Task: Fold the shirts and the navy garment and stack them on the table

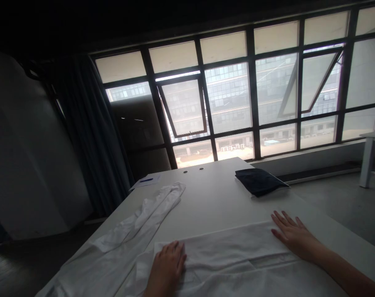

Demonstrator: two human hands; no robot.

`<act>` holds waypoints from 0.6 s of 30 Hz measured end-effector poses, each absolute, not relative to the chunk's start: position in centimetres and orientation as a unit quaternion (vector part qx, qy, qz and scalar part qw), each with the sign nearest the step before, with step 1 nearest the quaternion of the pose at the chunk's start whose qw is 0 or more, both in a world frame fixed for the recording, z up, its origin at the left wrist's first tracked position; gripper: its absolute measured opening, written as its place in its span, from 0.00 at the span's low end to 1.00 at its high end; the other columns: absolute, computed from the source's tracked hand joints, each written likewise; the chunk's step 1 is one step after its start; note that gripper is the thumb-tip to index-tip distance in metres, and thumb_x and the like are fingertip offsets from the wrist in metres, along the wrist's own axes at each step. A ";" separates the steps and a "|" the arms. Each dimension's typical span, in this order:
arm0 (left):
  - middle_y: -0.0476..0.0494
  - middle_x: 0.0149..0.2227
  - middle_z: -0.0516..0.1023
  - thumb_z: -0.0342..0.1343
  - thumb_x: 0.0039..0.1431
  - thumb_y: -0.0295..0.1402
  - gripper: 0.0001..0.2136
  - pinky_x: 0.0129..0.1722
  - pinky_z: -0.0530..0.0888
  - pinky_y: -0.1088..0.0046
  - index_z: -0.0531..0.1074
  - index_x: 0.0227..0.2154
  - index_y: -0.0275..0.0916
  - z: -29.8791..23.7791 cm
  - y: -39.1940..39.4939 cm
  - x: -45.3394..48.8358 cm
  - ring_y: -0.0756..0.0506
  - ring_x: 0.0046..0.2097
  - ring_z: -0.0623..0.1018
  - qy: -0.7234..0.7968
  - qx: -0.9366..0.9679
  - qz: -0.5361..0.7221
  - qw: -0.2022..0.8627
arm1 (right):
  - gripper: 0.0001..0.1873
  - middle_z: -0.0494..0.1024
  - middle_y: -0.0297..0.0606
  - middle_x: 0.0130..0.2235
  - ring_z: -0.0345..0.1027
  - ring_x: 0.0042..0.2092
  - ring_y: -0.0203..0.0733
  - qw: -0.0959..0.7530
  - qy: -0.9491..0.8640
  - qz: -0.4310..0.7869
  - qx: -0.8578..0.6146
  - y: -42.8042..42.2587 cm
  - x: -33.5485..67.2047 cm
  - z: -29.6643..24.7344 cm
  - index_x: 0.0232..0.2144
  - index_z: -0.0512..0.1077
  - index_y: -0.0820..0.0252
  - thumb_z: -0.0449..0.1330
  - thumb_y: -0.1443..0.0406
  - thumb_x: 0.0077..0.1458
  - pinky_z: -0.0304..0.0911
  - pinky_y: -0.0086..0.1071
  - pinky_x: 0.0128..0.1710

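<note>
A white garment (230,255) lies spread flat on the white table (212,198) in front of me. My left hand (167,264) rests on its left part, fingers curled down onto the cloth near a folded edge. My right hand (291,235) lies flat and open on the garment's right edge, fingers stretched out. A second white garment (144,218) lies crumpled in a long strip to the left, apart from both hands.
A folded dark cloth (260,181) lies at the table's far right. A sheet of paper with a blue pen (147,180) sits at the far left corner. Large windows (230,99) stand behind; another white table (373,152) is at the right edge.
</note>
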State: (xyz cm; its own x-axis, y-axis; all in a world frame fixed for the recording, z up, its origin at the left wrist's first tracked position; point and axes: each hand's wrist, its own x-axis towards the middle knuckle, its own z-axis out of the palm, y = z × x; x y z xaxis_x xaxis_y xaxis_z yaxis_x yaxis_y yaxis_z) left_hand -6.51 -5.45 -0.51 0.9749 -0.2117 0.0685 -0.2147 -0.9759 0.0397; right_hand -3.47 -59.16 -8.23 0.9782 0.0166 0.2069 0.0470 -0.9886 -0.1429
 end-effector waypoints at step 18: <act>0.45 0.46 0.81 0.50 0.62 0.30 0.13 0.51 0.72 0.73 0.74 0.47 0.41 -1.3 1.4 -2.3 0.44 0.49 0.80 0.037 0.973 0.114 0.196 | 0.25 0.77 0.56 0.40 0.75 0.43 0.60 -0.056 0.164 -0.157 -0.972 -60.5 -3.8 -7.0 0.38 0.75 0.64 0.42 0.56 0.69 0.66 0.47 0.40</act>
